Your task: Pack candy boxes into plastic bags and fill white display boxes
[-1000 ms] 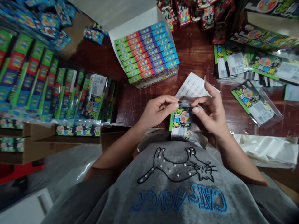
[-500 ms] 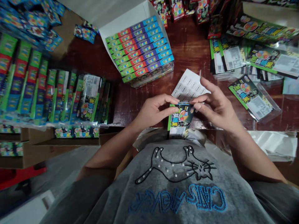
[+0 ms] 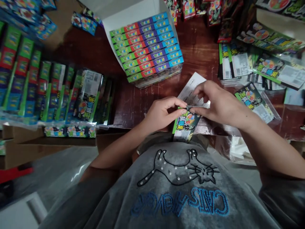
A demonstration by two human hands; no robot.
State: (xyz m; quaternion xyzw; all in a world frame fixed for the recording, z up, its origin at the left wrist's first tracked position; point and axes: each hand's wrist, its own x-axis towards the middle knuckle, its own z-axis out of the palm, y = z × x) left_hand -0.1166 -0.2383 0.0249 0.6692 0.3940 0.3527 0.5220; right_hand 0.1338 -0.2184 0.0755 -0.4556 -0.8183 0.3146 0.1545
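Note:
A flat black-and-green candy packet [image 3: 187, 122] with a round colourful picture and a white label hangs in front of my shirt. My left hand [image 3: 164, 111] pinches its top edge between thumb and fingers. My right hand [image 3: 218, 103] has its thumb on the same edge, close to the left fingertips; its index finger bends over the sticker sheet [image 3: 194, 81]. This white sheet with printed stickers lies on the table just behind the packet, partly covered by my right hand. Whether the index finger touches the sheet, I cannot tell.
An open white box [image 3: 145, 47] of stacked striped candy boxes stands behind my hands. Wrapped striped packs [image 3: 57, 92] line the left side. More black-and-green packets [image 3: 274, 68] lie on the right, red packets [image 3: 188, 8] at the back, blue packets [image 3: 83, 23] at the back left.
My right hand has turned over, its raised index finger coming down and curling over the sticker sheet. The left hand keeps its pinch on the packet. The view has shifted slightly.

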